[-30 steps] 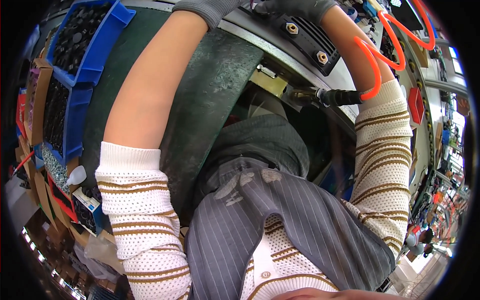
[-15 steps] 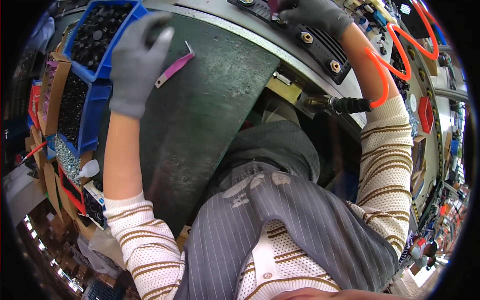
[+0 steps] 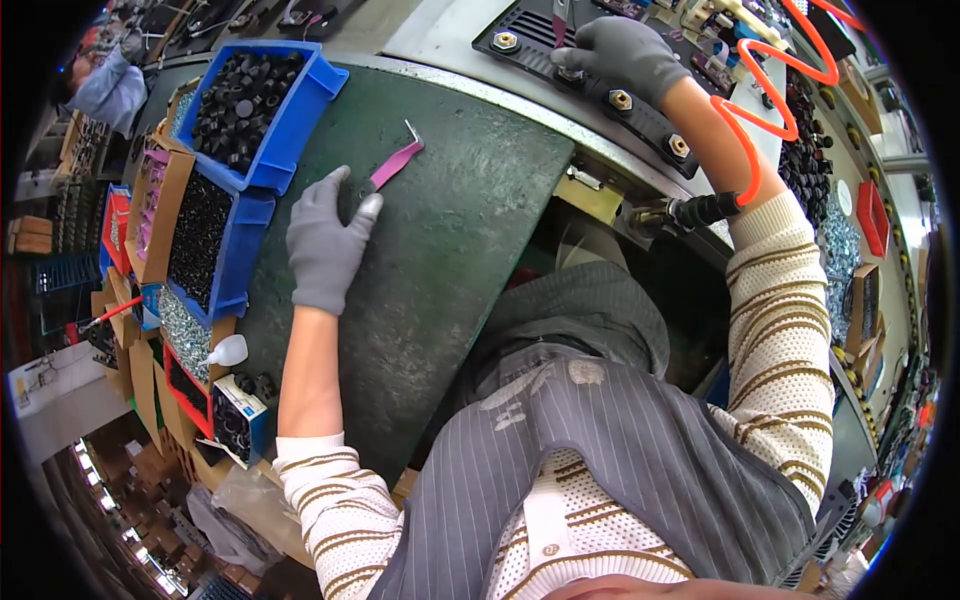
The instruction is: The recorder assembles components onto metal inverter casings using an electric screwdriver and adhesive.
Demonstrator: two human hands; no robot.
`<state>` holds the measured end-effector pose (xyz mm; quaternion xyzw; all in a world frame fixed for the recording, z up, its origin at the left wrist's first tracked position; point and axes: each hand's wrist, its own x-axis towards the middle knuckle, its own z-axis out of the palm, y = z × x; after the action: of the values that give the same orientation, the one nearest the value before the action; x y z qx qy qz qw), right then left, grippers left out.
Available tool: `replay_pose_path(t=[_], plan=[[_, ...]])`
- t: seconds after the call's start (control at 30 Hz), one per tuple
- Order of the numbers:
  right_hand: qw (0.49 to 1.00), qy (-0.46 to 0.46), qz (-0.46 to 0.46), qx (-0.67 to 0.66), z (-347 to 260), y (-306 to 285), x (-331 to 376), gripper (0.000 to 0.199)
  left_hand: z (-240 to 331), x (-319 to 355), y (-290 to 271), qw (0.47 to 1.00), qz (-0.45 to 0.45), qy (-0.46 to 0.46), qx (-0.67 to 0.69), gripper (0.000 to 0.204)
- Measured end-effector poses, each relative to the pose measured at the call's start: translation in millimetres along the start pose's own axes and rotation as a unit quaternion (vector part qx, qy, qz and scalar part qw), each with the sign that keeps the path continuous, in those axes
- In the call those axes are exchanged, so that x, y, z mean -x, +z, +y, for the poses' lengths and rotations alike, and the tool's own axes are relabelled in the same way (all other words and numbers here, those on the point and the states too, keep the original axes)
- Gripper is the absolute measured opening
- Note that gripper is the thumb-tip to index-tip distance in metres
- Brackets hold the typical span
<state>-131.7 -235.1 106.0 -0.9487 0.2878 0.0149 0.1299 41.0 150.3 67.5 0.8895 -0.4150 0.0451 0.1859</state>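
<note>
My left hand [image 3: 330, 248], in a grey glove, is over the green work surface [image 3: 430, 270], thumb and fingers apart. Its thumb and forefinger reach beside the lower end of a bent pink strip [image 3: 398, 162] with a bare metal tip, which lies flat. My right hand [image 3: 632, 58], gloved too, is at the far right over a black slotted plate [image 3: 640, 118]. Its fingers are curled down at a small metal fitting [image 3: 570, 74] on that plate; what they pinch is hidden. Another pink piece [image 3: 560, 22] shows beside those fingertips. Brass hex nuts [image 3: 620, 100] sit along the plate.
Blue bins [image 3: 262, 150] of black caps and small black parts stand at left. A cardboard box [image 3: 160, 215] of pink pieces and a white bottle [image 3: 228, 350] are beside them. An orange coiled hose [image 3: 745, 130] runs from a black connector [image 3: 705, 210] near my right forearm.
My left hand has moved from beside the blue bin down and right to the pink strip's lower end. My right hand stays at the black plate. The whole view has shifted slightly.
</note>
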Motion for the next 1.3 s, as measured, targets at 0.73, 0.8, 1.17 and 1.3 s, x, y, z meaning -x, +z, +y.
replay_pose_path(t=[0.73,0.8,1.17,1.3], plan=[[0.712,0.095,0.059,-0.693,162.8,9.5,223.8,0.040,237.3,-73.6,46.2,0.780,-0.150,0.102,0.599,0.021],[0.746,0.105,0.074,-0.653,156.6,10.3,222.4,0.041,255.2,-76.0,55.1,0.785,-0.166,0.144,0.579,0.023],[0.895,-0.045,0.094,-0.434,109.0,18.4,161.3,0.033,283.7,-85.5,78.2,0.894,-0.118,0.236,0.363,0.030],[0.960,-0.075,0.032,-0.269,101.2,8.3,143.8,0.023,286.1,-83.7,72.7,0.922,-0.102,0.247,0.279,0.031]])
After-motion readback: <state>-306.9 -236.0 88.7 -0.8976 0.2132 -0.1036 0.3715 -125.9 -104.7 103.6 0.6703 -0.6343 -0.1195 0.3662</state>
